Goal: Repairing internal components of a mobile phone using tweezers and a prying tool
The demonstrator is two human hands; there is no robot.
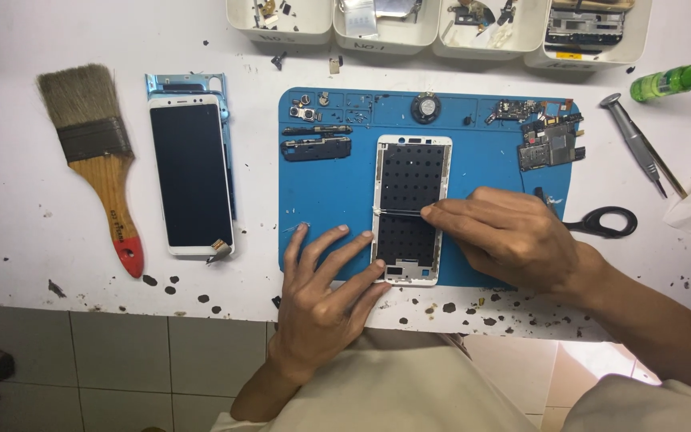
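White plastic edges a stripped phone frame (411,210), which lies lengthwise in the middle of a blue work mat (321,192); its inner plate is dark and perforated. The frame is steadied by the left hand (325,280), laid flat with fingers spread, the fingertips pressed against the frame's lower left edge and nothing gripped. A thin metal tool, probably tweezers (401,211), is pinched between the thumb and fingertips of the right hand (509,236), its tip laid across the frame toward the left rim.

The frame is judged light, thin and stiff, yet easily bent or cracked; it is best held by its long side rails, not by the perforated plate.

Small removed parts are set along the mat's upper edge: a black bracket (316,148), a round speaker (425,107) and a circuit board (549,140). Black-handled scissors (601,222) lie just behind the right hand. Further left on the white table (9,184), a phone screen assembly (192,174) and a wooden-handled brush (97,152) are seen; at the far edge stand white trays (377,36) of parts, with a screwdriver (637,144) on the right.
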